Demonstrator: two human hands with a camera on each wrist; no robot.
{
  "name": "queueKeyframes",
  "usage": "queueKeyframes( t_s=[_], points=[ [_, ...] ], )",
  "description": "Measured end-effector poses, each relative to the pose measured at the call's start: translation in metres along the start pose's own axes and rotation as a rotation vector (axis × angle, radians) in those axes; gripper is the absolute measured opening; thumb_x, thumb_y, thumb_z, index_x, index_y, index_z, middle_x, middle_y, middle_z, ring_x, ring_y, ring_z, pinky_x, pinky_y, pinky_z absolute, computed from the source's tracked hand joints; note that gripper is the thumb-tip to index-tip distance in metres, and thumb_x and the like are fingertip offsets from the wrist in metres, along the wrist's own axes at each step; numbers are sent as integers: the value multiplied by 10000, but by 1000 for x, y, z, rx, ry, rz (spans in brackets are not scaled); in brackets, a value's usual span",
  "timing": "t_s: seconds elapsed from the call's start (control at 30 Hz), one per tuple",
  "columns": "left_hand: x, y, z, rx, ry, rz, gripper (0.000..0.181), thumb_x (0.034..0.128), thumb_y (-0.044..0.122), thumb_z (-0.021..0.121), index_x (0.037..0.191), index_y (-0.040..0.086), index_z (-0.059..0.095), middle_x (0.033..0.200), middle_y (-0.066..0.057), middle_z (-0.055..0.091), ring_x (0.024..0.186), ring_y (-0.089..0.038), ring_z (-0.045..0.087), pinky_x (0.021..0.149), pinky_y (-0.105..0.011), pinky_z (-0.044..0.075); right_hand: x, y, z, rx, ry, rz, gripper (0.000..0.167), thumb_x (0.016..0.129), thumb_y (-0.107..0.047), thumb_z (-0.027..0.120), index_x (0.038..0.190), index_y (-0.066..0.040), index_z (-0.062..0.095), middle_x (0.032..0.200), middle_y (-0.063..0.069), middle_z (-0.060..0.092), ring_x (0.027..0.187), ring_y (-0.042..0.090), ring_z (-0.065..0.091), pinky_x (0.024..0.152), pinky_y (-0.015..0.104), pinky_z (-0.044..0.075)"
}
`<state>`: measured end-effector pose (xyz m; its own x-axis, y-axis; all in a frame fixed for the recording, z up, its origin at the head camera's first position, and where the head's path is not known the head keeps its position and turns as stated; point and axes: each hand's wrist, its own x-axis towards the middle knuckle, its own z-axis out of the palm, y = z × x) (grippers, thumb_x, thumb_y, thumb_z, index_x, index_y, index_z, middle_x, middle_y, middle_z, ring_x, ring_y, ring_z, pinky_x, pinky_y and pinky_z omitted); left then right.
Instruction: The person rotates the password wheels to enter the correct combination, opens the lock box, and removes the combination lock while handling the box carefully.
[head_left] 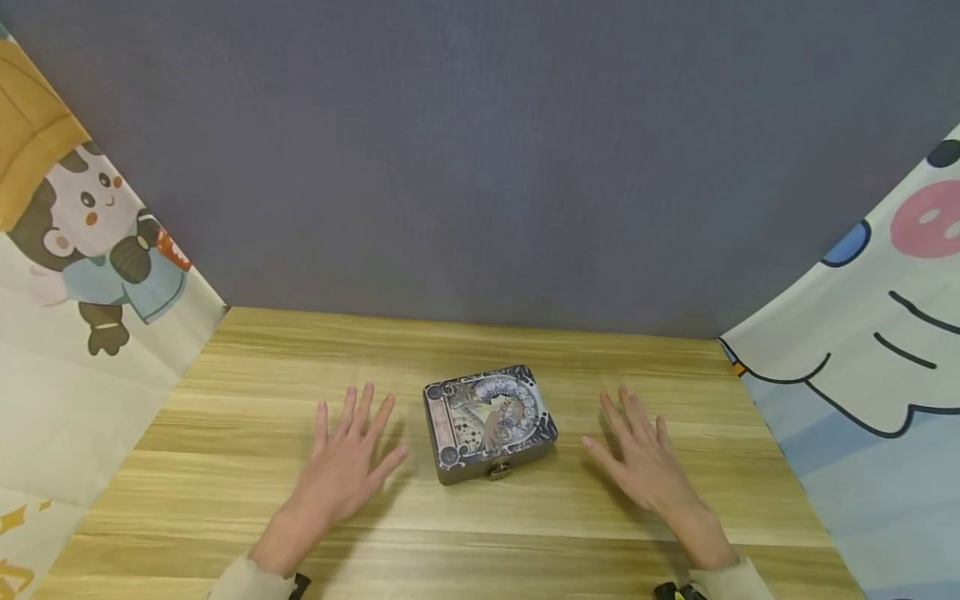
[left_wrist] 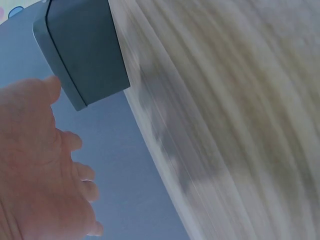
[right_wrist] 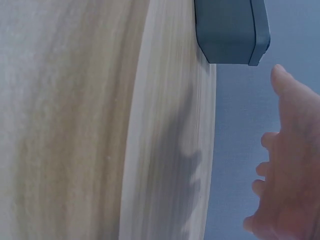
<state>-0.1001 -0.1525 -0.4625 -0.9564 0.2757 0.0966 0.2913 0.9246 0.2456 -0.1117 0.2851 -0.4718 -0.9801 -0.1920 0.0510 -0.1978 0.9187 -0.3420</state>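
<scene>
A small dark box [head_left: 491, 421] with an ornate printed lid and a metal clasp [head_left: 500, 471] on its front side sits slightly turned on the wooden table. Its lid is down. To its left, my left hand [head_left: 341, 471] hovers above the table with fingers spread, apart from the box. On the other side, my right hand [head_left: 645, 462] is held likewise, fingers spread and holding nothing. In the left wrist view the box's plain dark side [left_wrist: 85, 50] appears beyond the thumb. The right wrist view shows another plain side [right_wrist: 227, 32], also apart from the thumb.
The wood-grain table [head_left: 465, 550] reaches back to a grey upright panel [head_left: 465, 167]. A cartoon-printed cloth [head_left: 97, 400] borders the left side, and another printed cloth [head_left: 862, 358] borders the right.
</scene>
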Motion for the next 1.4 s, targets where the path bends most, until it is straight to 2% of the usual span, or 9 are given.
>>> queueKeyframes(
  t_s=[0.17,0.4,0.7,1.07,1.27,1.4],
  points=[
    [-2,3,1,18,0,12,757,1059,554,445,1646,142,204,1711,-148,3,1567,-434,81,1238,-625,-111,-3,-5,-2,9,-4,-5,816,1041,-556,488,1663,-164,132,1720,172,-2,1569,445,55,1192,756,24],
    [-4,6,5,46,12,35,754,1054,561,455,1638,131,246,1711,-145,28,1565,-426,118,1243,-676,13,-6,-7,2,5,12,-17,813,1036,-551,505,1654,-132,181,1716,187,36,1555,469,106,1183,769,53],
    [-9,11,6,42,5,60,763,1048,561,467,1632,118,256,1703,-156,43,1574,-395,93,1254,-605,-85,-9,-11,4,-23,8,-24,817,1037,-552,504,1657,-143,164,1712,198,54,1541,491,144,1188,760,87],
    [-16,16,10,53,23,91,759,1042,564,482,1617,106,294,1702,-147,111,1567,-369,172,1262,-616,-19,-13,-17,8,-32,14,-37,812,1031,-555,514,1654,-148,190,1703,217,105,1535,482,187,1197,741,118],
    [-19,19,11,63,66,119,737,1039,546,506,1597,90,349,1689,-164,186,1553,-383,223,1267,-617,42,-17,-18,11,-33,8,-43,804,1026,-558,520,1632,-96,261,1707,209,98,1537,469,194,1201,733,120],
    [-20,20,10,73,73,132,729,1039,539,514,1591,86,364,1684,-166,212,1552,-376,230,1273,-598,40,-19,-18,14,-34,18,-57,797,1024,-553,530,1620,-81,290,1696,226,137,1532,463,215,1196,737,134]
  ],
)
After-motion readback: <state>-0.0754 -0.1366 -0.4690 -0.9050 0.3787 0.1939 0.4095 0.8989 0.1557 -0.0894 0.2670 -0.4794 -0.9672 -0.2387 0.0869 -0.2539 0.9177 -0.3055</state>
